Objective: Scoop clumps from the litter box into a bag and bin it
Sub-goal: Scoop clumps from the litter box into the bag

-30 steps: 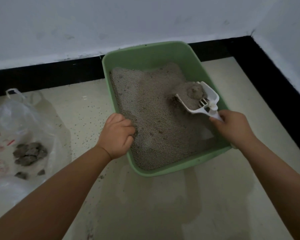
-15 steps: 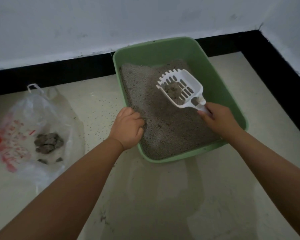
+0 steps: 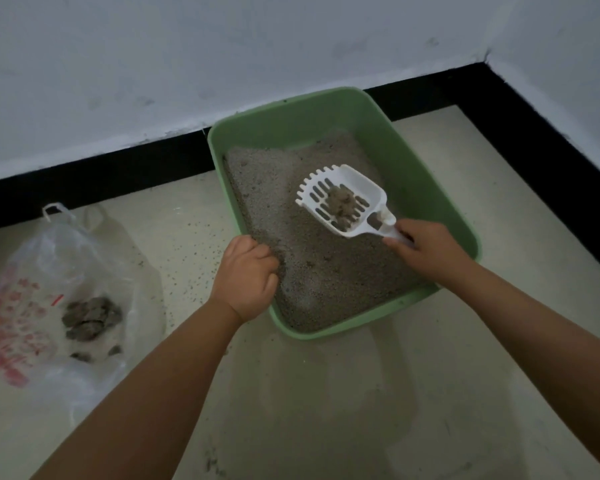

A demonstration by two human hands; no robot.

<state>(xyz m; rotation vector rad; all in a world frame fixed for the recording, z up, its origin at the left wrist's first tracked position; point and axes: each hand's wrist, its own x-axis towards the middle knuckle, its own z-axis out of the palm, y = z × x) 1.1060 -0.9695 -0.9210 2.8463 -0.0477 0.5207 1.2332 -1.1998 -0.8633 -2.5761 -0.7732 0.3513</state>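
A right hand [image 3: 426, 251] gripped a white scoop [image 3: 343, 199] by its stiff handle, a crumbly-looking clump [image 3: 342, 201] riding above the green litter box [image 3: 413, 174]; the left hand [image 3: 246, 278] clasped its rim.

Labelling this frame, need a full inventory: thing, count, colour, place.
litter box: 1, green, on floor against the wall
litter: grey, fills the box
scoop: 1, white, slotted, above the litter
clump: 1, grey, in the scoop
plastic bag: 1, clear with red print, floor at left, grey clumps inside
scattered grains: dark, floor between bag and box
left hand: grips the box's left rim
right hand: holds the scoop handle
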